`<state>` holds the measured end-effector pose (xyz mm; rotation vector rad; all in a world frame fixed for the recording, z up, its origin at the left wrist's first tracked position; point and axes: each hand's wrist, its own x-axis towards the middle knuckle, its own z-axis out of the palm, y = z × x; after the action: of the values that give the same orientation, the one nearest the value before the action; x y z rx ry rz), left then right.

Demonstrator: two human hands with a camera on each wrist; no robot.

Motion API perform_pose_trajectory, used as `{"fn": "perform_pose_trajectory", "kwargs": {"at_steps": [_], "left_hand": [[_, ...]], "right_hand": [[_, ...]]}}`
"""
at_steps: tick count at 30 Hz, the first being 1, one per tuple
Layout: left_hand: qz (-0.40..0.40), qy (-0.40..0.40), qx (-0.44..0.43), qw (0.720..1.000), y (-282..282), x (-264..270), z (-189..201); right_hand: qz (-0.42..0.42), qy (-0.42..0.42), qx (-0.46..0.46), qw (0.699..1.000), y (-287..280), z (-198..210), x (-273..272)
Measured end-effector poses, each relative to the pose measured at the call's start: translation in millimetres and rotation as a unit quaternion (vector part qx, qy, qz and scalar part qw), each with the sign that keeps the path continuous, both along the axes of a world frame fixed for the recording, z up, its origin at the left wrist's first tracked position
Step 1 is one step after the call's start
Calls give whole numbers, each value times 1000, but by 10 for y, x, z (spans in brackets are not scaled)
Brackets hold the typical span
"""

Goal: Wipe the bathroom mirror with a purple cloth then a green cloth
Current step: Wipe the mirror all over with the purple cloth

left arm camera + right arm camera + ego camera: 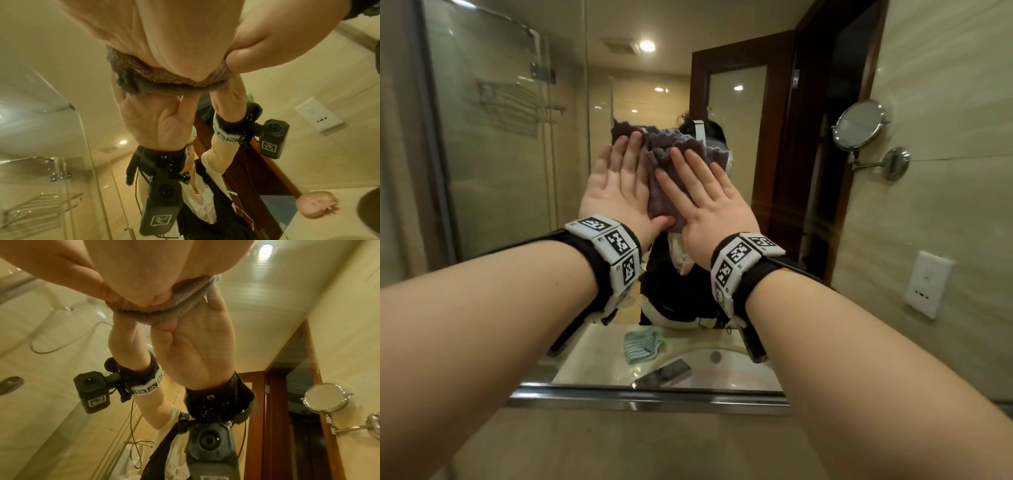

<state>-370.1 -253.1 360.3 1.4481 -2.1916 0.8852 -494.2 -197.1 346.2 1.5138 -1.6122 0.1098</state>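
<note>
We've both palms, left hand [616, 185] & right hand [709, 202], fingers flat, pressing purple cloth [664, 164] to bathroom mirror [517, 154] for even wiping pressure; green cloth [642, 344], prob. reflected, waits by sink.

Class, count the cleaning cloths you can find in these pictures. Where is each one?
2. The purple cloth is pressed flat against the mirror under both hands. The green cloth shows only as a reflection low in the mirror, lying on the counter beside the sink. Others may be hidden.
</note>
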Motion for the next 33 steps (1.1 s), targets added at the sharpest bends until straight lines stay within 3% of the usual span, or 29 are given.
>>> {"fn": "perform_pose_trajectory", "kwargs": {"at_steps": [14, 24, 33], "left_hand": [[-37, 24, 6, 999, 368, -675, 220], [-46, 18, 9, 999, 317, -606, 230], [-17, 23, -1, 1000, 59, -189, 359]], "right_hand": [[-18, 2, 2, 1000, 468, 261, -654], [1, -1, -16, 1000, 390, 258, -646], [-7, 11, 3, 1000, 154, 450, -186]]}}
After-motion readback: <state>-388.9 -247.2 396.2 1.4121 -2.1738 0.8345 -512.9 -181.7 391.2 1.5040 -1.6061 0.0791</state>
